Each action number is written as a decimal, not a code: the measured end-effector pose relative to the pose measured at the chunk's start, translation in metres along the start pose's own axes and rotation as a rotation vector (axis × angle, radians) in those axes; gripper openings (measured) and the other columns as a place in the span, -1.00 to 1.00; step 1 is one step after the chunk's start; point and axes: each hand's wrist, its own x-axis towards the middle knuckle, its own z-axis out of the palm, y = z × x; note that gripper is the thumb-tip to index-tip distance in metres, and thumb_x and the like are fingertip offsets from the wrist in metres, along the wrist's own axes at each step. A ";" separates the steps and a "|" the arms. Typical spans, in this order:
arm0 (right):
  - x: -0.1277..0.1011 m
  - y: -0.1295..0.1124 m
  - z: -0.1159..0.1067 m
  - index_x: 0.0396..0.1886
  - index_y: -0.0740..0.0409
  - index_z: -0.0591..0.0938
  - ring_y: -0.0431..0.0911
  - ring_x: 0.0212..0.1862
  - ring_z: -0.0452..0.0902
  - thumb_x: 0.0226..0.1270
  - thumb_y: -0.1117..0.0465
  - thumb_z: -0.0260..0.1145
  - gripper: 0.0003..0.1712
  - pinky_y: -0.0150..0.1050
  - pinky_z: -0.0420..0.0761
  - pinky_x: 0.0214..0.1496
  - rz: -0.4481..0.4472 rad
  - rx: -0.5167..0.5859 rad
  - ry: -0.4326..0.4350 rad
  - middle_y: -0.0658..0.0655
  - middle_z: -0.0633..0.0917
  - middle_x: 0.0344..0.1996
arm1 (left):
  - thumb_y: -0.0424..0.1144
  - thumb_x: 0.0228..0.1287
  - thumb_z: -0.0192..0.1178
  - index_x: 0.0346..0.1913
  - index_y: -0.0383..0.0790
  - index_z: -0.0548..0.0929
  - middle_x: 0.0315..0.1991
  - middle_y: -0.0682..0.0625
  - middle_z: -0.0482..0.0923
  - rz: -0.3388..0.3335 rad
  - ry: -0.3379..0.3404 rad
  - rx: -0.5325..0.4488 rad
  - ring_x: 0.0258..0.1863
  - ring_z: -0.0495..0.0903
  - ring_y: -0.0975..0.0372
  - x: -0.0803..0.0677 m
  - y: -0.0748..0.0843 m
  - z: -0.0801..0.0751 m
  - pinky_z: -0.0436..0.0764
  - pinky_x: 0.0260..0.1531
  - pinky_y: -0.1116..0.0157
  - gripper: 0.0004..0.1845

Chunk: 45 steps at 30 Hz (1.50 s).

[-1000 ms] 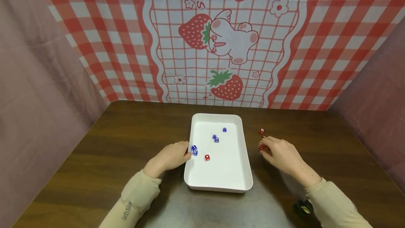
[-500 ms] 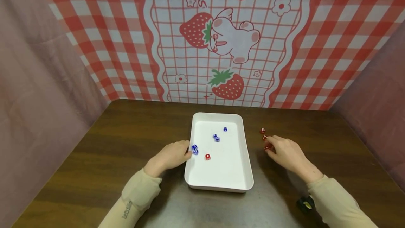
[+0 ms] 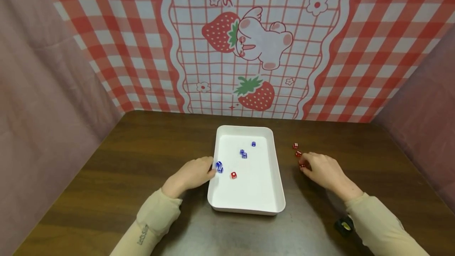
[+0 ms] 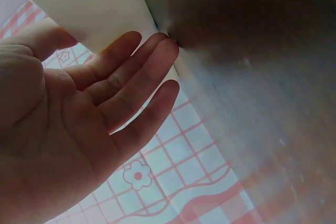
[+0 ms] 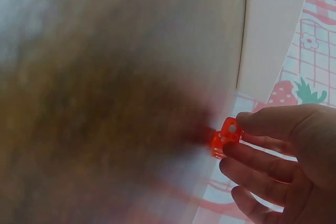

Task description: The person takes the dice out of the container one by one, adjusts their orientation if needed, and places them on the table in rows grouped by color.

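Brown table [image 3: 142, 157] bears a white tray [image 3: 277, 187]; left hand [image 3: 190, 175], grip slack, touches its wall; right hand [image 3: 323, 171] pinches a red die [image 5: 230, 128].

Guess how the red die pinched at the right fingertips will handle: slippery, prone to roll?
The red die looks glossy and translucent, like hard plastic, so probably stiff and somewhat slippery. It is tiny beside the right hand that pinches it at the fingertips, so likely very light. If dropped on the bare wooden table, it would likely bounce and tumble before settling on a face.
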 end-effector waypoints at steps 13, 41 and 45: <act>0.000 0.000 -0.002 -0.44 0.07 0.58 -0.10 -0.48 0.51 0.01 0.20 0.37 -0.87 -0.10 0.48 -0.49 0.014 -0.002 -0.073 0.00 0.60 -0.52 | -0.18 0.24 0.06 -0.50 -0.18 0.35 -0.54 0.01 0.34 0.007 0.004 0.007 -0.53 0.33 0.18 0.000 0.000 0.000 0.37 -0.46 0.21 -0.78; 0.017 -0.067 -0.023 -0.46 0.05 0.58 -0.19 -0.50 0.44 -0.06 0.22 0.37 -0.87 -0.15 0.44 -0.34 -0.196 -0.063 0.158 -0.05 0.56 -0.56 | -0.17 0.24 0.04 -0.50 -0.18 0.35 -0.55 0.01 0.33 0.006 0.003 -0.004 -0.54 0.33 0.18 0.000 -0.001 0.000 0.36 -0.48 0.21 -0.78; 0.018 -0.072 -0.023 -0.42 0.07 0.61 -0.18 -0.48 0.46 -0.05 0.23 0.37 -0.86 -0.16 0.45 -0.33 -0.203 -0.059 0.154 -0.03 0.58 -0.54 | -0.18 0.24 0.04 -0.50 -0.18 0.35 -0.56 0.01 0.33 0.003 0.000 -0.006 -0.55 0.33 0.18 -0.001 0.000 0.000 0.36 -0.48 0.21 -0.78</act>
